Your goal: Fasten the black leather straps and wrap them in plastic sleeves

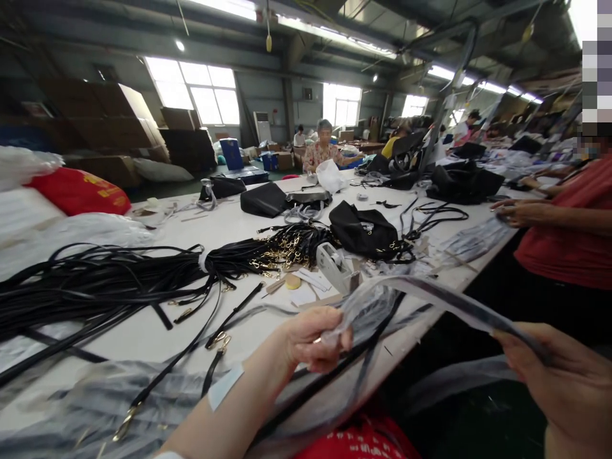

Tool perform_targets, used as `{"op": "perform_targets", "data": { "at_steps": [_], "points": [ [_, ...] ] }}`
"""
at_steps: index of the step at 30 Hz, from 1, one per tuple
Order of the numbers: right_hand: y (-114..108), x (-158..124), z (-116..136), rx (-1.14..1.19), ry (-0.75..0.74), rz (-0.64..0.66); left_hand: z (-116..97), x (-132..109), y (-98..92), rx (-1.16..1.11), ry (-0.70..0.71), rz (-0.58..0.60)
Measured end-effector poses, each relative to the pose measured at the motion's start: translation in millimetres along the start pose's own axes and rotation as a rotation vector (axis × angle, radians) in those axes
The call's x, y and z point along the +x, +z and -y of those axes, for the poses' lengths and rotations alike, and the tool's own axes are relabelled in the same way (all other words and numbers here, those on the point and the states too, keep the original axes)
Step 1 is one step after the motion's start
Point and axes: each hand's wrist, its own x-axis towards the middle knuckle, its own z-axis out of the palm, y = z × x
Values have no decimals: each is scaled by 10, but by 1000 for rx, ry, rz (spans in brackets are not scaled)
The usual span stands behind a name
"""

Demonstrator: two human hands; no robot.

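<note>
A black strap in a clear plastic sleeve (444, 294) arches between my two hands over the table's near edge. My left hand (318, 338) is closed around the crumpled plastic at one end. My right hand (559, 370) pinches the sleeved strap farther along, and a loose length hangs below it. Beyond my left hand stands a grey-white tape dispenser (335, 268). A large bundle of black straps (143, 277) with gold clasps lies at the left, tied with a white band. Loose straps with gold clips (220, 341) rest near my left forearm, which has a pale blue sticker on it.
Black bags (366, 229) lie across the white table (268, 328). Plastic-sleeved straps (119, 401) are piled at the near left, below a red bag (79, 191). A person in a red shirt (564, 239) works at the right edge; other people sit farther back.
</note>
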Motion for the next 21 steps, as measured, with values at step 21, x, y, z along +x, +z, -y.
{"op": "perform_targets", "data": {
  "at_steps": [21],
  "points": [
    [458, -71, 366, 634, 261, 736, 177, 203, 394, 2289, 388, -580]
  ]
}}
